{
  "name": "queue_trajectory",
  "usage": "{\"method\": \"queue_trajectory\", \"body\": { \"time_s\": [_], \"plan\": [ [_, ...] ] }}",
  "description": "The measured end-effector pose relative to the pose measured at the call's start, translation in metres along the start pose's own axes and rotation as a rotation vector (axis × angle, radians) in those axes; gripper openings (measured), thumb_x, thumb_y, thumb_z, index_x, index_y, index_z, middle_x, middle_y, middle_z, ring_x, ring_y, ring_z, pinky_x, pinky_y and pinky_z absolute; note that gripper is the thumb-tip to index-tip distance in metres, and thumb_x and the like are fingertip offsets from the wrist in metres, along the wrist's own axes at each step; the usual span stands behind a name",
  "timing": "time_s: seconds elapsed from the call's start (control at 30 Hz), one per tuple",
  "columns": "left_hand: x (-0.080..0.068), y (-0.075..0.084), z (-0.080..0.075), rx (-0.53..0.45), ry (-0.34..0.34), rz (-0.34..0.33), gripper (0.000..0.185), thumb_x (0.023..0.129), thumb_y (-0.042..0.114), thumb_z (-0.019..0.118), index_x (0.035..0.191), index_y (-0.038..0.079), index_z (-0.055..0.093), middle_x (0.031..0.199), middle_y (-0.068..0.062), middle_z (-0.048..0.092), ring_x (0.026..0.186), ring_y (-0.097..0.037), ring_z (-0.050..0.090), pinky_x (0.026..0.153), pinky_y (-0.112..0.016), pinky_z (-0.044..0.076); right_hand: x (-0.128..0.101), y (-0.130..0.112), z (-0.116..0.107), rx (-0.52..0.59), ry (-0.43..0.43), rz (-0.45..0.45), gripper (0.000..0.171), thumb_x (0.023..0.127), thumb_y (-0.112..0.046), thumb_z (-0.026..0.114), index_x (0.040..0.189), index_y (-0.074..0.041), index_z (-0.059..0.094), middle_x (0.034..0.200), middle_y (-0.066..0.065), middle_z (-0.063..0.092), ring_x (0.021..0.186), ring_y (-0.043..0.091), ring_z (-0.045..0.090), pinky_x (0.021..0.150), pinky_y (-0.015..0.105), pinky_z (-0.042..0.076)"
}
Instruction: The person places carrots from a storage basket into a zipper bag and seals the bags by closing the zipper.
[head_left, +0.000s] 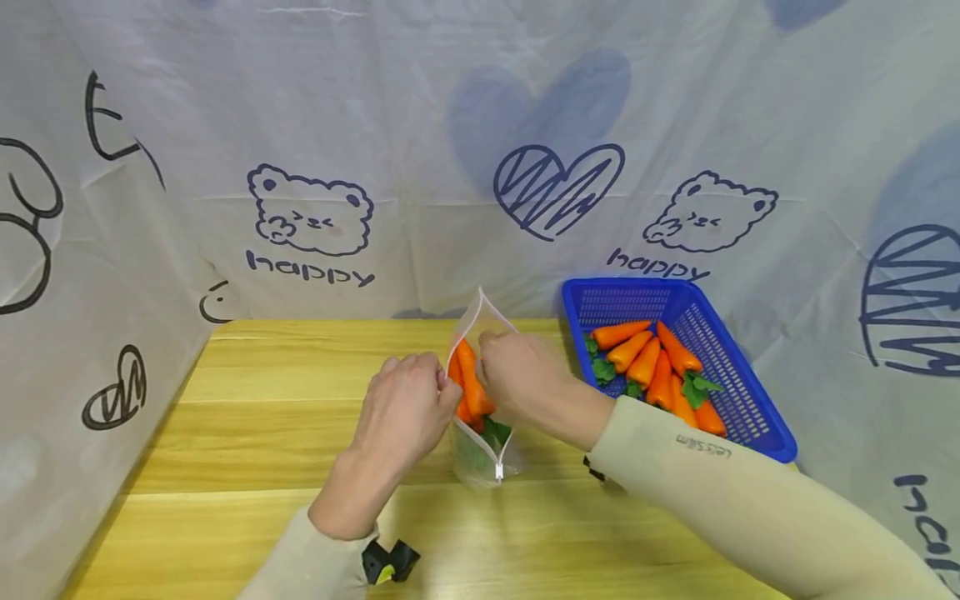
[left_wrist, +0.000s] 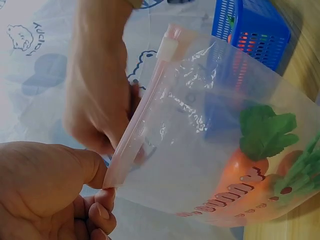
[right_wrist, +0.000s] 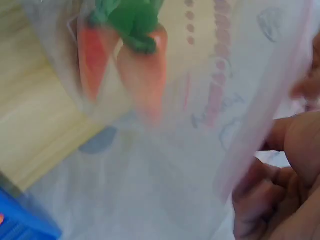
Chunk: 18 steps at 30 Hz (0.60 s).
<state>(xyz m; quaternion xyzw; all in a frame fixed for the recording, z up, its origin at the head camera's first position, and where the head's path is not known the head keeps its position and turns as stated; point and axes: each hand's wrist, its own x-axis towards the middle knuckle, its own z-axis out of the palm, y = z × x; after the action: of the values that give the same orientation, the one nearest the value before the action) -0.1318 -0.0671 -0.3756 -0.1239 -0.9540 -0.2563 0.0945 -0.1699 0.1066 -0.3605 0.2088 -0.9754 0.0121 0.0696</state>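
Observation:
A translucent slider zip bag [head_left: 474,468] stands on the table with its mouth spread apart. Several orange toy carrots [head_left: 474,383] with green leaves are inside, and their leaves [left_wrist: 267,131] show through the printed plastic in the left wrist view. My left hand [head_left: 408,404] pinches the left edge of the mouth between thumb and fingers. On the opposite side my right hand [head_left: 528,375] grips the rim, its thumb and curled fingers at the pink zip strip [right_wrist: 260,120] in the right wrist view. The white slider [head_left: 498,472] sits at the near end of the zip.
A blue plastic basket [head_left: 742,367] at the right holds several more toy carrots [head_left: 645,367]. The wooden table [head_left: 300,450] meets a printed cloth backdrop [head_left: 420,167] behind and at the sides.

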Motion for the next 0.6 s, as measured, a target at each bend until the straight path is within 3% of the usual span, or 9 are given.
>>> {"method": "queue_trajectory", "body": {
  "time_s": [0.07,0.13,0.27,0.37,0.47,0.6],
  "plan": [
    [0.000,-0.003,-0.001,-0.001,-0.009,-0.008,0.020,0.089,0.015,0.059,0.071,0.012,0.052,0.067,-0.003,0.050,0.068,-0.026,0.046,0.064,-0.034,0.035,-0.007,0.007,-0.004,-0.045,0.116,0.014,0.029,0.095,-0.028,0.069,0.077,-0.012,0.053,0.064,0.000,0.049,0.050,0.021,0.053,0.044,0.040,0.046],
    [0.000,-0.005,-0.001,-0.001,-0.018,-0.020,0.020,0.089,0.015,0.059,0.070,0.012,0.051,0.067,-0.003,0.048,0.068,-0.027,0.045,0.064,-0.034,0.034,-0.012,0.014,-0.007,-0.059,0.176,0.066,0.036,0.092,-0.035,0.074,0.075,-0.012,0.051,0.062,0.001,0.048,0.049,0.022,0.052,0.041,0.041,0.044],
    [0.000,-0.009,-0.002,0.034,-0.007,-0.024,0.021,0.087,0.015,0.058,0.069,0.013,0.050,0.066,-0.004,0.047,0.068,-0.028,0.045,0.064,-0.034,0.033,-0.016,0.024,-0.007,0.047,0.074,0.136,0.038,0.089,-0.035,0.072,0.068,-0.015,0.047,0.061,-0.001,0.044,0.049,0.021,0.048,0.039,0.037,0.037],
    [0.000,-0.013,-0.003,0.127,0.060,0.022,0.023,0.086,0.012,0.060,0.066,0.011,0.048,0.064,-0.005,0.047,0.066,-0.029,0.045,0.060,-0.035,0.033,-0.015,0.028,-0.002,0.139,0.014,0.164,0.030,0.088,-0.028,0.064,0.065,-0.017,0.047,0.058,-0.003,0.042,0.049,0.020,0.045,0.041,0.034,0.033],
    [-0.002,-0.019,-0.007,0.226,0.131,0.068,0.027,0.085,0.008,0.063,0.064,0.010,0.046,0.061,-0.005,0.044,0.062,-0.029,0.044,0.056,-0.035,0.032,-0.012,0.027,0.002,0.178,0.039,0.173,0.026,0.086,-0.024,0.062,0.065,-0.018,0.048,0.057,-0.004,0.043,0.049,0.020,0.046,0.042,0.034,0.034],
    [-0.004,-0.024,-0.012,0.274,0.132,0.090,0.028,0.083,0.007,0.064,0.063,0.010,0.044,0.061,-0.005,0.043,0.062,-0.028,0.042,0.056,-0.033,0.029,-0.010,0.026,0.006,0.185,0.040,0.180,0.024,0.087,-0.025,0.063,0.067,-0.018,0.051,0.058,-0.003,0.047,0.050,0.021,0.049,0.043,0.035,0.036]
  ]
}}
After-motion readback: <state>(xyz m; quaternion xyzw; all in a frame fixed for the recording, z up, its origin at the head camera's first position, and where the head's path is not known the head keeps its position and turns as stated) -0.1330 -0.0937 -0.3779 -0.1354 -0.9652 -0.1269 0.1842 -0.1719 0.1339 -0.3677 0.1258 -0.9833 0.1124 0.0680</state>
